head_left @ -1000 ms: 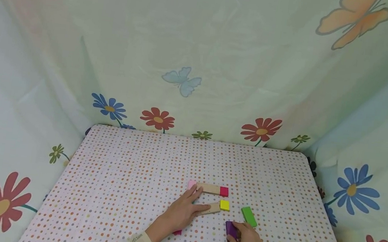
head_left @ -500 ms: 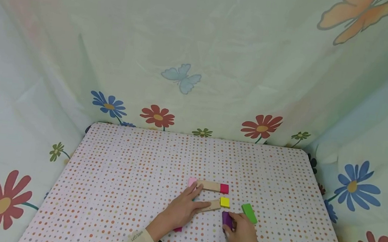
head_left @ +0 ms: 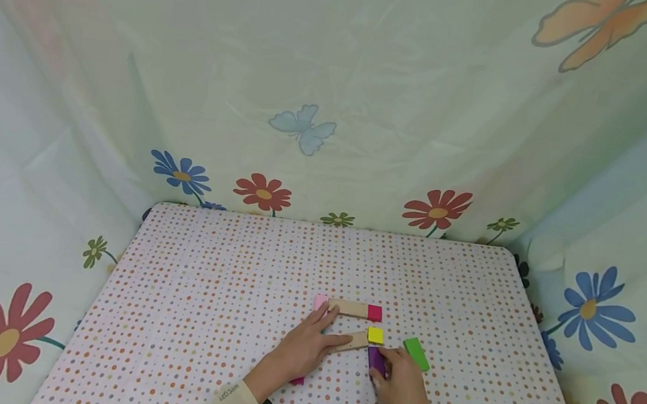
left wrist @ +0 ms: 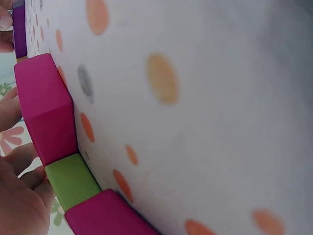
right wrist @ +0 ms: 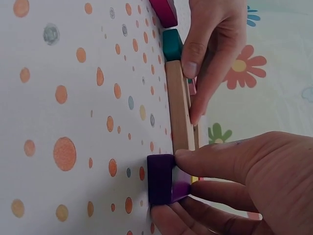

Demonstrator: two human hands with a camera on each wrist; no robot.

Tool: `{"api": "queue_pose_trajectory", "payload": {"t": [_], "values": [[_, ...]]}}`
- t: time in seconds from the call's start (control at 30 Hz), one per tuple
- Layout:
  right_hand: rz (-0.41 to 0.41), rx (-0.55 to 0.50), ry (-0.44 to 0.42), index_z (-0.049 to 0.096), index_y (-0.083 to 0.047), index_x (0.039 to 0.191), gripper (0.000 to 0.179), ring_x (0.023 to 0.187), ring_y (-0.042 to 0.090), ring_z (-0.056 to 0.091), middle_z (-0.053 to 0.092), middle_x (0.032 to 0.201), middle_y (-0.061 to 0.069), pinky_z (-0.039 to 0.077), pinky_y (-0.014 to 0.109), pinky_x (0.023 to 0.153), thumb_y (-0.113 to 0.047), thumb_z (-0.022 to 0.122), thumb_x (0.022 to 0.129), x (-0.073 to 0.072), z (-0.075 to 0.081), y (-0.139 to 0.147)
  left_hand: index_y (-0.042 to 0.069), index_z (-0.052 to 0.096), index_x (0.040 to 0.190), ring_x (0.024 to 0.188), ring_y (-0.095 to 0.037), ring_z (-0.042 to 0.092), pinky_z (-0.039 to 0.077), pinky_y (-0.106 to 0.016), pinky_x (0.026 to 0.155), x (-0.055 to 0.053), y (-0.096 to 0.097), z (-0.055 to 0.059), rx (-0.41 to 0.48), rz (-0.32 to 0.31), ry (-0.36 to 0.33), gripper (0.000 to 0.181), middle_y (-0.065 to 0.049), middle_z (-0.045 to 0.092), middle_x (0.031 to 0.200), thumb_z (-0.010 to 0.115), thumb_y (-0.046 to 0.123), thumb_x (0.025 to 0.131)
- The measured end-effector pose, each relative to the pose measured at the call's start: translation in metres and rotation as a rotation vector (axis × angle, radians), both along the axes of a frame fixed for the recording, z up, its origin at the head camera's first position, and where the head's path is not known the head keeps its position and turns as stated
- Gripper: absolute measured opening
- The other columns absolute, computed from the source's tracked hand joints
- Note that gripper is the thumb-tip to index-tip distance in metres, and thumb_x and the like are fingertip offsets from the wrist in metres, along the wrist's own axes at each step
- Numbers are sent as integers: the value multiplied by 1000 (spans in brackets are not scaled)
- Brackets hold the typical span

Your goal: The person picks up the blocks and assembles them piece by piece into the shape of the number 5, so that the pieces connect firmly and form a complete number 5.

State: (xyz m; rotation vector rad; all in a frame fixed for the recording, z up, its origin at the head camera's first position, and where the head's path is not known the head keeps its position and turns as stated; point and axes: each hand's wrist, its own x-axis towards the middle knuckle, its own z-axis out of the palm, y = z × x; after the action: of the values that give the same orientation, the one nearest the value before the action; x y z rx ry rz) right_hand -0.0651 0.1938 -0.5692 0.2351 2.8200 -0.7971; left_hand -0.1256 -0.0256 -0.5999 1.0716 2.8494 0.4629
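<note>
Tabletop point(head_left: 218, 270): is spreading, dotted, beneath the hands, with a flowered curtain point(head_left: 384, 102) hanging behind.
Purple block point(head_left: 374, 362): is lying in the right-hand grip, its long axis pointing away from the person, far end angling slightly left.
Right hand point(head_left: 407, 381): is pinching it between thumb and fingers, the gap just the block's own width.
Yellow block point(head_left: 376, 335): is sitting just past the purple block's far end; whether they are touching, I cannot tell.
Near plank point(head_left: 357, 341): is running leftward from beside the yellow block.
Left hand point(head_left: 300, 353): is spreading left of the grip, thumb resting on that plank.
Green block point(head_left: 417, 353): is slanting, right of the grip.
Far plank point(head_left: 351, 309): is lying beyond, between pink block point(head_left: 321, 301) and red block point(head_left: 374, 313).
</note>
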Motion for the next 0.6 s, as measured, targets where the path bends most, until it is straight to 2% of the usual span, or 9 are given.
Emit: {"api": "queue_pose_trajectory", "payload": {"t": [0.23,0.6], "values": [[-12,-21,-36,67,3,136,48,94,18,62,66,115,13,58,35,82,-8,80,92,-4,0,1,40,64,145,162,-37,32,45,-48,124,-1,1,-1,0,8,-12,38,-14,37,172,56,27,110],[-6,-49,8,69,3,132,44,92,18,63,68,113,14,60,37,80,-3,80,90,-4,0,3,41,63,146,163,-36,30,45,-48,124,-1,0,-3,-8,7,-19,38,-14,36,172,55,28,111]]}}
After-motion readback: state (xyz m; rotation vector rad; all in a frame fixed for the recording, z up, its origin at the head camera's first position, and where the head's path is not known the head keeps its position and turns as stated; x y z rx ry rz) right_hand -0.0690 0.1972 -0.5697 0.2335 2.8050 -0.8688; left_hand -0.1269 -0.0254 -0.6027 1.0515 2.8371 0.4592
